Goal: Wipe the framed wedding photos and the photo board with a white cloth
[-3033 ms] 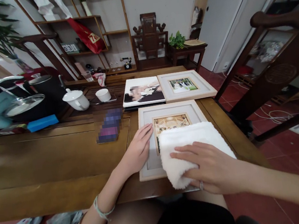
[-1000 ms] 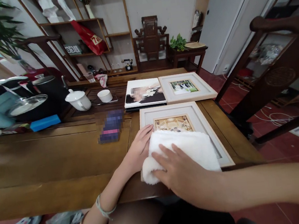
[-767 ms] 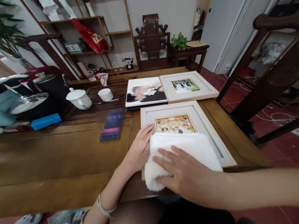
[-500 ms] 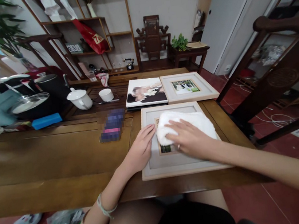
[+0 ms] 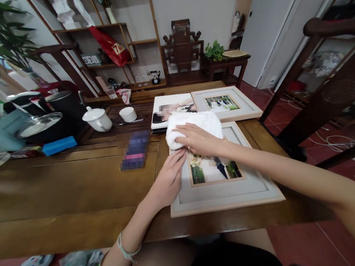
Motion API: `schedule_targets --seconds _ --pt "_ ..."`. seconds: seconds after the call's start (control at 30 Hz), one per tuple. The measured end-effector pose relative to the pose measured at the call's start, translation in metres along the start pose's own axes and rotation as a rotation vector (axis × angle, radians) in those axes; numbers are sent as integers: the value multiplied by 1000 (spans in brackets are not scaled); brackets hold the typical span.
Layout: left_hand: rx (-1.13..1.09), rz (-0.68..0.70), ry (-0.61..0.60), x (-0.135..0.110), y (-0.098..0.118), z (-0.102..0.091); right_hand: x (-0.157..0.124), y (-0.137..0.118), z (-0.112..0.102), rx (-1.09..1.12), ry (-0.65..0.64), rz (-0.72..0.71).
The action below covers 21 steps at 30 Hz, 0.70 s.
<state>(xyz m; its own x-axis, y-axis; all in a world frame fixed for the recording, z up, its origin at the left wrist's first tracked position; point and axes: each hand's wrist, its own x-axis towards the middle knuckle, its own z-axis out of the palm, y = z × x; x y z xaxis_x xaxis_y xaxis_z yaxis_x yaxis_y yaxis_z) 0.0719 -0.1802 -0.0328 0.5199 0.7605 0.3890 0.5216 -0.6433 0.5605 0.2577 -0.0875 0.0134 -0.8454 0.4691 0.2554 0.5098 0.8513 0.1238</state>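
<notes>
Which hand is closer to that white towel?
Right: the right hand lies on the white towel; the left hand rests just short of it, on the picture frame.

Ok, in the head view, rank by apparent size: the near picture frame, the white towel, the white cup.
1. near picture frame, largest, though nearest the camera.
2. white towel.
3. white cup, smallest, and farthest back.

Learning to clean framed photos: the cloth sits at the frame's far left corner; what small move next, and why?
Probably slide the cloth rightward along the far edge of the picture frame: the right hand presses it at the far left corner, the far right corner shows bare, and the left hand lies flat on the left border, bracing it.
</notes>
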Motion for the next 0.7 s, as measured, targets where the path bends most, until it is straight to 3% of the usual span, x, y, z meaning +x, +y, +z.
schedule_targets --seconds 0.13,0.3,0.57,0.7 --pt "19 -25 -7 0 -1 1 -4 0 -1 -3 -35 -60" --pt "25 -18 1 -1 -1 1 -29 9 -4 -68 -89 -46" --pt "8 12 8 -1 -2 2 -87 32 -22 -99 -164 83" --pt "5 -1 5 -1 -1 1 -101 33 -28 -107 -197 136"
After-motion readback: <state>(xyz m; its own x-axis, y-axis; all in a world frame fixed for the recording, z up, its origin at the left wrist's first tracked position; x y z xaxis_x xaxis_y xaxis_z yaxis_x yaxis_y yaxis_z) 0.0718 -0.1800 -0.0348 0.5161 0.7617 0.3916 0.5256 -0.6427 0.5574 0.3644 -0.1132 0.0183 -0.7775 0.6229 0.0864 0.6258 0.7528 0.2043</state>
